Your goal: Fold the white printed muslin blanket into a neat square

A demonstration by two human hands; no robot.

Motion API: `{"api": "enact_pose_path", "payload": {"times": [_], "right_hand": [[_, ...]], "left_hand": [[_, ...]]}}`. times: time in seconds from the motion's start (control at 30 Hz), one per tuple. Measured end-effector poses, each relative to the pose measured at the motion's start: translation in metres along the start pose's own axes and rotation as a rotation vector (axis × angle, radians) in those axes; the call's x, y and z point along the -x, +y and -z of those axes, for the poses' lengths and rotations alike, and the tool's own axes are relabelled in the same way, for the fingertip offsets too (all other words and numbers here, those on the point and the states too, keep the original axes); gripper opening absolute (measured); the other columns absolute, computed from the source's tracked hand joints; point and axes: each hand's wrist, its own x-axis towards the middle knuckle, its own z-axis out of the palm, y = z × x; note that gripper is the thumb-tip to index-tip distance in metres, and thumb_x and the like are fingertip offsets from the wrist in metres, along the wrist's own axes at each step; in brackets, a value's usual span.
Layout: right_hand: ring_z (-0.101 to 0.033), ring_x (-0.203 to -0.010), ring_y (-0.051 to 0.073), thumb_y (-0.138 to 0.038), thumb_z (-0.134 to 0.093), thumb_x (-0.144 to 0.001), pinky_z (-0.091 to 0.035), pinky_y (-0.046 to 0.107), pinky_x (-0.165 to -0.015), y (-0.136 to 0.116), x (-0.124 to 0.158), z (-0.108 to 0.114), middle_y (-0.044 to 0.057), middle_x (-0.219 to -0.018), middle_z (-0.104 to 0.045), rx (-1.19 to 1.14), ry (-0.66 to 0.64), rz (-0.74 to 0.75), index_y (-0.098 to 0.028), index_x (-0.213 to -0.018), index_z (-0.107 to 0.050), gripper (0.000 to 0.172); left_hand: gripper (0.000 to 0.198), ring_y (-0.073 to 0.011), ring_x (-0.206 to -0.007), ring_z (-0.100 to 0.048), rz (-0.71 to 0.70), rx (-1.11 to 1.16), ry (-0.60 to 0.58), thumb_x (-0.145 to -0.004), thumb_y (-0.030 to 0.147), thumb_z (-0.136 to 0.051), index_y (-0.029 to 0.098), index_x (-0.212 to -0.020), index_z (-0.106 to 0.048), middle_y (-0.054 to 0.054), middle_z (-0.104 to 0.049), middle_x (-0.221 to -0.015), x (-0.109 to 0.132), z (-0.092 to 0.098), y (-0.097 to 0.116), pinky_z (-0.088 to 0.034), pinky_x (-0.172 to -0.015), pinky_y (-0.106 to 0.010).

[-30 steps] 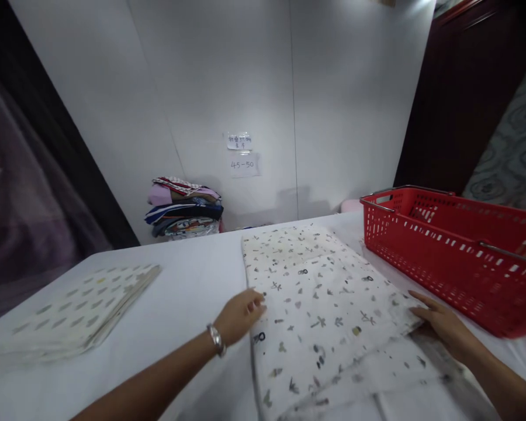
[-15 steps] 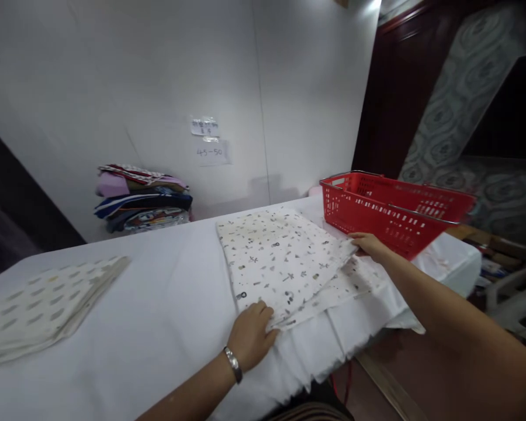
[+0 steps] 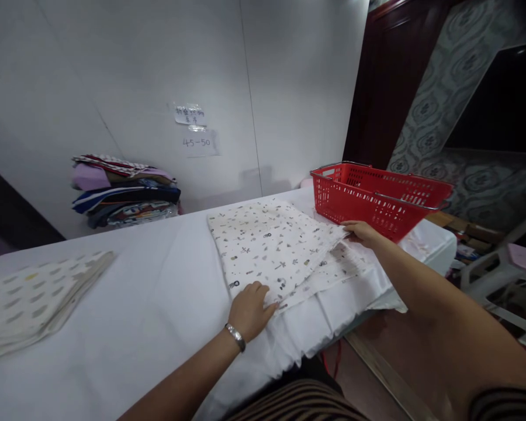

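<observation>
A printed cloth [image 3: 272, 248] lies folded mid-frame on the desk [image 3: 158, 298]. The left hand [image 3: 251, 310] presses flat on its near corner; the right hand [image 3: 363, 233], arm outstretched, holds its right corner beside the red basket [image 3: 377, 199].

Matt printed cloth [image 3: 272, 245]; glossy red plastic basket [image 3: 377, 199]; shiny metal bracelet [image 3: 236, 337].

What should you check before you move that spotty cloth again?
1. Left hand on the near corner of the patterned cloth: ok.
2. Right hand on its right corner: ok.
3. Fingers pinching the cloth, not just pressing: cannot tell.
4. Edges lined up: not ok, a lower layer sticks out at the near right side.
5. Red basket apart from the cloth: cannot tell, it sits close behind the right hand.
</observation>
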Motion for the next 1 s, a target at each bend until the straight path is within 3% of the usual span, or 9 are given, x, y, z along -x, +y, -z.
{"api": "enact_pose_path", "payload": {"times": [0.13, 0.27, 0.43, 0.63, 0.7, 0.8, 0.9, 1.0], "right_hand": [[-0.055, -0.047, 0.006, -0.004, -0.05, -0.083, -0.043, 0.014, -0.043, -0.007, -0.002, 0.006, 0.003, -0.07, -0.063, -0.047, 0.004, 0.014, -0.011, -0.114, -0.057, 0.033], [-0.054, -0.044, 0.007, -0.002, -0.053, -0.079, -0.045, 0.015, -0.041, -0.002, -0.005, 0.007, 0.001, -0.062, -0.062, -0.02, 0.027, -0.015, -0.011, -0.107, -0.061, 0.03], [-0.052, -0.038, 0.01, -0.003, -0.061, -0.073, -0.047, 0.02, -0.037, 0.012, -0.005, 0.001, -0.001, -0.051, -0.058, 0.042, 0.044, -0.077, -0.009, -0.096, -0.064, 0.024], [-0.057, -0.049, 0.007, -0.006, -0.057, -0.079, -0.051, 0.017, -0.049, 0.014, 0.005, 0.024, 0.001, -0.068, -0.064, -0.025, 0.033, 0.029, -0.015, -0.109, -0.06, 0.031], [-0.058, -0.05, 0.007, -0.007, -0.057, -0.079, -0.051, 0.017, -0.05, 0.026, 0.013, 0.034, 0.001, -0.069, -0.064, 0.022, 0.043, 0.029, -0.015, -0.114, -0.058, 0.035], [-0.056, -0.045, 0.01, -0.005, -0.057, -0.075, -0.049, 0.019, -0.045, 0.052, 0.025, 0.038, 0.0, -0.055, -0.06, 0.161, 0.066, -0.048, -0.008, -0.112, -0.059, 0.037], [-0.055, -0.042, 0.013, -0.003, -0.054, -0.074, -0.046, 0.02, -0.043, 0.069, 0.032, 0.036, -0.002, -0.046, -0.055, 0.273, 0.093, -0.086, -0.004, -0.113, -0.059, 0.04], [-0.056, -0.044, 0.011, -0.004, -0.048, -0.076, -0.046, 0.019, -0.046, 0.07, 0.032, 0.037, -0.002, -0.048, -0.055, 0.366, 0.12, -0.067, -0.007, -0.119, -0.056, 0.043]], "left_hand": [[0.031, -0.023, -0.096, -0.05, 0.035, -0.089, -0.053, -0.082, 0.045, -0.049, 0.018, -0.096, -0.056, -0.008, -0.054, -0.102, -0.013, -0.005, 0.012, -0.04, -0.077, -0.034], [0.021, -0.0234, -0.097, -0.049, 0.003, -0.17, -0.088, -0.08, 0.022, -0.048, 0.017, -0.099, -0.054, -0.009, -0.052, -0.103, -0.014, -0.011, 0.018, -0.04, -0.076, -0.034], [0.031, -0.0228, -0.094, -0.05, 0.016, -0.232, -0.138, -0.073, 0.001, -0.04, 0.015, -0.096, -0.054, -0.009, -0.054, -0.099, -0.013, -0.006, 0.018, -0.041, -0.071, -0.033], [0.021, -0.0202, -0.091, -0.048, -0.027, -0.216, 0.037, -0.08, 0.004, -0.04, 0.018, -0.088, -0.054, -0.006, -0.053, -0.095, -0.003, 0.018, 0.017, -0.041, -0.07, -0.03], [0.022, -0.0201, -0.09, -0.047, -0.113, -0.22, 0.031, -0.079, 0.003, -0.041, 0.018, -0.087, -0.054, -0.005, -0.053, -0.094, 0.004, 0.015, 0.016, -0.041, -0.073, -0.031], [0.026, -0.0197, -0.088, -0.048, -0.211, -0.23, -0.069, -0.078, 0.0, -0.039, 0.018, -0.086, -0.055, -0.005, -0.054, -0.092, 0.01, 0.0, 0.014, -0.04, -0.075, -0.032], [0.028, -0.0205, -0.089, -0.048, -0.221, -0.224, -0.111, -0.077, -0.002, -0.039, 0.018, -0.089, -0.056, -0.006, -0.055, -0.094, 0.013, -0.011, 0.011, -0.04, -0.075, -0.033], [0.03, -0.0217, -0.088, -0.047, -0.176, -0.21, -0.071, -0.075, -0.002, -0.039, 0.018, -0.089, -0.057, -0.006, -0.055, -0.094, 0.017, -0.009, 0.009, -0.039, -0.075, -0.035]]}}
